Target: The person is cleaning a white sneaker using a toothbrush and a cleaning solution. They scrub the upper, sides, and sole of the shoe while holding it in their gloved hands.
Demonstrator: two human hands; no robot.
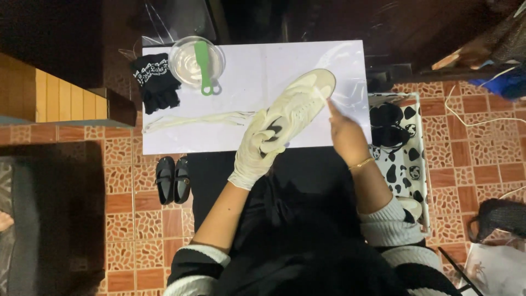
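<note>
We grip a cream sneaker (298, 104) at its heel with our gloved left hand (256, 149), fingers closed around it; our bare right hand (344, 134) lies open against its side. The sneaker hovers over a white sheet (252, 71) covering the counter. Beyond the sneaker sit a clear round bowl (193, 61) with a green brush (204, 68), a black knitted glove (156, 82), and pale laces (192, 119). Patterned red tiles (466, 142) floor the room.
</note>
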